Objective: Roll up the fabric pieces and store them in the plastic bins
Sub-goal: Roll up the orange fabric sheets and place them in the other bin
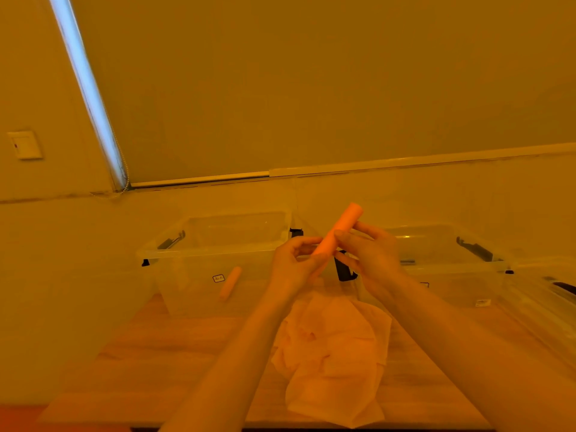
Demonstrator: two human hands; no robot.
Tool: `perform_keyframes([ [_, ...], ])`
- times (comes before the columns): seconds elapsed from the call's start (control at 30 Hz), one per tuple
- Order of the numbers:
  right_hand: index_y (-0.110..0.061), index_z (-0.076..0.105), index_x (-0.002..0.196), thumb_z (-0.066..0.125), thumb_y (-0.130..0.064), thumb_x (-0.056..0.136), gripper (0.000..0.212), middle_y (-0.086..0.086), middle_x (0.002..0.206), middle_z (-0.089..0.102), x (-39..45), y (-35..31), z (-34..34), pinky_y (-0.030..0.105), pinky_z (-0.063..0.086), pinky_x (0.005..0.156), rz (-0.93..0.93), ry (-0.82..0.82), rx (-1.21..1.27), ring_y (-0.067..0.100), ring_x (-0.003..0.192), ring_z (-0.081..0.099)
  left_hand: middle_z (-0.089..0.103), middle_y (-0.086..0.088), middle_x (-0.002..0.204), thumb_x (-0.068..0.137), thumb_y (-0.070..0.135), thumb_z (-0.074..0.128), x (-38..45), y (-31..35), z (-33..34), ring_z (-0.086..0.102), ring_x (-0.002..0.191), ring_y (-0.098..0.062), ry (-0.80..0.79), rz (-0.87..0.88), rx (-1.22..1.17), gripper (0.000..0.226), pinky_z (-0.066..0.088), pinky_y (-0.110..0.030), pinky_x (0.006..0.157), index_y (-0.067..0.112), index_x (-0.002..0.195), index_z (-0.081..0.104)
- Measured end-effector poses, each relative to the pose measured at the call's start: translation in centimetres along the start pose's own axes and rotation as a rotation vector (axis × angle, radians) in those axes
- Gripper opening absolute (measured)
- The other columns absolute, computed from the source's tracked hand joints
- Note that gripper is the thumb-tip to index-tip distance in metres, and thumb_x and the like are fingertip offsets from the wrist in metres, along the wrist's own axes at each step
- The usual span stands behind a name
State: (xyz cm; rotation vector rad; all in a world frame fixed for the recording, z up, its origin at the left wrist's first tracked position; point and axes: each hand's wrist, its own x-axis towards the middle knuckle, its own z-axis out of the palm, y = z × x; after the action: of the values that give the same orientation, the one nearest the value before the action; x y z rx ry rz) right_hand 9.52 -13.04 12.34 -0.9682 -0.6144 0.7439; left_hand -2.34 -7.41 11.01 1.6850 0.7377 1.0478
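Wood grain is showing on the matt tabletop (174,347). Thin cloth pieces (333,353) are lying crumpled at its near edge. Two clear glossy plastic bins (218,244) (448,254) are carrying black clips.

Wooden table (140,353), drawn blind (311,88), wall switch (25,145)
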Motion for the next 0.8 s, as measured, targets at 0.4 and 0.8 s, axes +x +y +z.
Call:
perform_keyframes([
  [0.4, 0.000, 0.054, 0.122, 0.064, 0.009, 0.082, 0.043, 0.023, 0.107, 0.063, 2.1, 2.0, 4.9, 0.029, 0.058, 0.058, 0.096, 0.016, 0.067, 0.026, 0.080, 0.064, 0.064, 0.013, 0.098, 0.087, 0.016, 0.066, 1.4, -2.2, -4.1, 0.063, 0.095, -0.014, 0.092, 0.114, 0.082, 0.022, 0.055, -0.036, 0.079, 0.037, 0.094, 0.063],
  [0.8, 0.000, 0.053, 0.127, 0.062, 0.011, 0.083, 0.047, 0.022, 0.118, 0.062, 9.6, 4.4, 14.7, 0.037, 0.052, 0.079, 0.206, -0.075, -0.002, 0.029, 0.094, 0.062, 0.066, 0.007, 0.104, 0.087, 0.019, 0.066, 8.6, -4.4, -13.6, 0.064, 0.093, -0.008, 0.157, 0.170, 0.236, 0.021, 0.055, -0.027, 0.079, 0.025, 0.107, 0.065],
])
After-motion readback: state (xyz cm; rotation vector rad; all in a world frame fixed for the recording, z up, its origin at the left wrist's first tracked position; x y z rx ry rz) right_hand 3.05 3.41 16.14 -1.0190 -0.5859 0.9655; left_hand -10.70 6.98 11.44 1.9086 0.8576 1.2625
